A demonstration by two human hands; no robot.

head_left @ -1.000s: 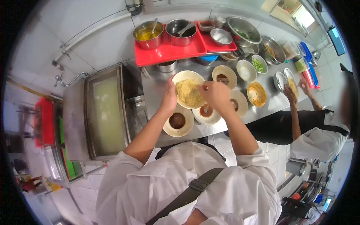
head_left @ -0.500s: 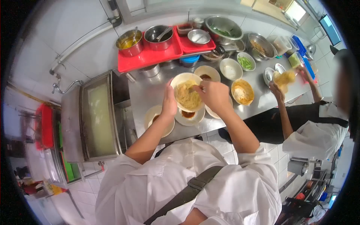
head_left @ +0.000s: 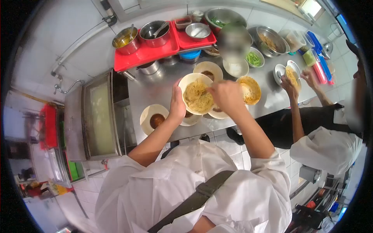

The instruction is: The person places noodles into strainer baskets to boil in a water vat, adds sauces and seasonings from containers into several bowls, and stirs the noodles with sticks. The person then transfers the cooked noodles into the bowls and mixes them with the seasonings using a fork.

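Observation:
My left hand (head_left: 177,104) grips the side of a white bowl (head_left: 188,82) above the steel counter. Pale yellow noodles (head_left: 197,98) fill it. Over the bowl's right side my right hand (head_left: 228,95) is closed, fingertips at the noodles; whatever it grips is hidden by the fingers. Below and around stand bowls with dark sauce: one at the left (head_left: 145,116), one behind (head_left: 199,67), others partly covered by the held bowl and my arms. Right of my right hand is a bowl smeared with orange sauce (head_left: 254,87).
Red trays (head_left: 128,62) hold metal pots and a small bowl. A steel bowl of greens (head_left: 211,16), cut green vegetables (head_left: 253,59) and a fryer-like basin (head_left: 101,120) surround the counter (head_left: 175,134). At the right, a co-worker's hands (head_left: 289,86) hold a noodle-filled dish.
My view has shifted slightly. The noodle bowl sits a little farther right over the counter, uncovering the left sauce bowl. My right hand has moved within the noodles. The co-worker's dish has lowered.

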